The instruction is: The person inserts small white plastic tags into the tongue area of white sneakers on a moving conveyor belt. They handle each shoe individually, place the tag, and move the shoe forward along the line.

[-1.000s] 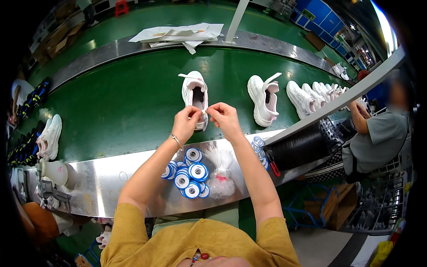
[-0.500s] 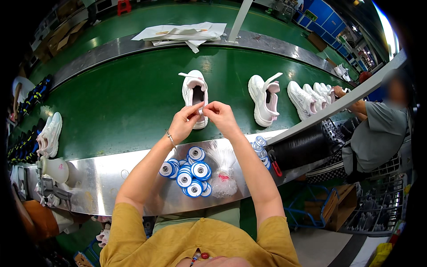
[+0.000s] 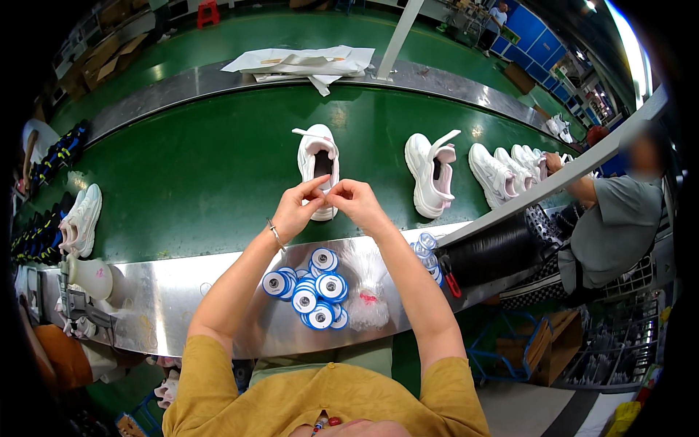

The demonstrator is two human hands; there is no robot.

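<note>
A white sneaker [image 3: 319, 149] lies on the green work surface in front of me, toe end away, its tongue pulled up over the far end. Over its heel my two hands meet. My left hand [image 3: 297, 210] is closed in a pinch, thumb and forefinger reaching to the right. My right hand [image 3: 358, 207] pinches too, its fingertips against those of the left. Whatever sits between the fingertips is too small to make out. Below my wrists, on the metal ledge, are round blue-and-white discs [image 3: 304, 299] in a heap and a bundle of clear plastic strands [image 3: 368, 288].
Another white sneaker [image 3: 429, 175] stands to the right, with several more white shoes [image 3: 489, 173] beyond it near a co-worker [image 3: 615, 226]. A slanting metal post [image 3: 510, 197] crosses there. White sneakers [image 3: 86, 218] stand at left; white sheets [image 3: 302, 63] lie on the far ledge.
My hands have drawn slightly toward me and closer together, fingertips now meeting. The small white bit seen between them before is hidden. The view has shifted a little.
</note>
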